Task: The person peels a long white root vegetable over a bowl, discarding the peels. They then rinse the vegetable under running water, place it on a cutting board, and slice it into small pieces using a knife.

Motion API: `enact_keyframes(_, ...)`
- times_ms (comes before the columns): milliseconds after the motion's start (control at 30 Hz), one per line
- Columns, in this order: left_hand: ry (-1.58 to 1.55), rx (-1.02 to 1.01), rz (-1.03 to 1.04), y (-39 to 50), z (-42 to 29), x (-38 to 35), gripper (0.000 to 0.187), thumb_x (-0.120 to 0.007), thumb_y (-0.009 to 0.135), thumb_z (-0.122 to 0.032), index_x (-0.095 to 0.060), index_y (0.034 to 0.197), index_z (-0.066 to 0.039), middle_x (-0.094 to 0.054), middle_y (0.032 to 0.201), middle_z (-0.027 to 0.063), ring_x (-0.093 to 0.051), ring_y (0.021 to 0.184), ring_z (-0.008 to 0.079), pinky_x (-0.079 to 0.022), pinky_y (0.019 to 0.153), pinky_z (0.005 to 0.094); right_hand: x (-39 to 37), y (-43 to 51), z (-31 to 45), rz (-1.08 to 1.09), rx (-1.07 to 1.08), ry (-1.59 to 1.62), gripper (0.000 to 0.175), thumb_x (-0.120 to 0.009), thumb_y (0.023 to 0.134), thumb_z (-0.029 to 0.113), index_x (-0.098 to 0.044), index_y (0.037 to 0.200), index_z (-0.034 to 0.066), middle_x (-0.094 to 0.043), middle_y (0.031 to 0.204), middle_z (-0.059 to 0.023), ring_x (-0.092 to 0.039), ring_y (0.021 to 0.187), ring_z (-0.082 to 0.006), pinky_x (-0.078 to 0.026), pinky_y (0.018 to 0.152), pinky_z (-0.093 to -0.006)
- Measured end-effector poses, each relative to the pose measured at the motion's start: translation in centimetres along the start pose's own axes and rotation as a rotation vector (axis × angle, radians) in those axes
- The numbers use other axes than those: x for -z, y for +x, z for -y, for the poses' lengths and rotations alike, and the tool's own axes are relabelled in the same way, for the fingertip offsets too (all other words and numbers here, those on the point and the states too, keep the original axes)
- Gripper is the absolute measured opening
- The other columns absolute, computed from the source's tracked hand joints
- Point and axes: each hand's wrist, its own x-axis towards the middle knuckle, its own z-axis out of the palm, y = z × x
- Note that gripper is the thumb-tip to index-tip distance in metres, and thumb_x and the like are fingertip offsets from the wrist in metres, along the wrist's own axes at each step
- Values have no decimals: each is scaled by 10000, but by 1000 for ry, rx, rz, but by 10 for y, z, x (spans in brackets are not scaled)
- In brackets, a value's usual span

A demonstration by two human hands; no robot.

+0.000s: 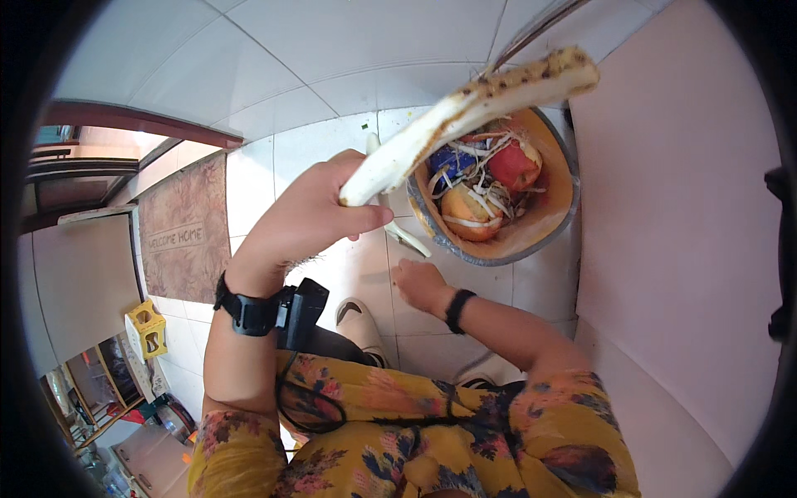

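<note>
My left hand grips the lower end of a long, partly peeled root vegetable, perhaps a yam. Its near part is white and bare, while brown, spotted skin remains towards the far end, above the bucket. Behind the root and beside my left thumb is a pale green peeler-like tool; whether it is held or lies on the floor is unclear. Below it, my right hand has curled fingers with nothing visible in them. A lined waste bucket holds peel strips, a red fruit and an orange-yellow round item.
A tiled wall rises beyond the bucket, and a pale pink panel stands close on the right. A doormat with writing, a yellow stool and cluttered shelves are at left. My feet are on the tiled floor.
</note>
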Motion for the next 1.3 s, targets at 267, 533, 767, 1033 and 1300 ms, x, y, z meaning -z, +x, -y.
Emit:
enact_keyframes(267, -70, -11, 101, 11, 4, -3, 435, -686, 816, -130, -636, 1245, -80, -571, 861, -15, -514, 686, 65, -459, 571, 222, 229, -80, 48, -429, 156, 232, 138, -628, 738, 27, -560, 855, 48, -537, 871, -126, -575, 804, -331, -490, 690, -416)
enact_keyframes(533, -200, -13, 213, 22, 0, -17, 349, -695, 847, -156, -648, 1166, -22, -582, 805, -13, -510, 635, 59, -433, 539, 208, 228, -52, 31, -600, -29, 305, 476, -700, 819, 152, -551, 1253, 25, -613, 1135, -147, -626, 974, -231, -511, 845, -333)
enact_keyframes(767, -207, 59, 207, 26, -3, -25, 228, -668, 816, -131, -670, 1017, -23, -622, 843, -9, -543, 746, 57, -430, 573, 201, 198, -23, 35, -262, -162, 1058, 513, -687, 875, 192, -485, 1301, -10, -658, 1025, -99, -621, 905, -144, -500, 801, -282)
enact_keyframes(1033, -75, -38, 138, 21, -10, -30, 428, -711, 869, -291, -603, 1219, -70, -620, 859, 9, -543, 730, 89, -449, 581, 233, 208, -23, -7, -628, -393, 1614, 253, -643, 889, 100, -569, 1120, 29, -635, 915, -50, -591, 740, -107, -493, 645, -241)
enact_keyframes(1300, 458, 31, 41, 27, 0, -28, 525, -653, 893, -461, -589, 1257, -87, -687, 977, 136, -658, 887, 271, -507, 775, 361, 226, -62, 17, -1221, -34, 1653, 172, -573, 978, 122, -592, 1072, -21, -646, 978, -103, -622, 784, -134, -531, 741, -271)
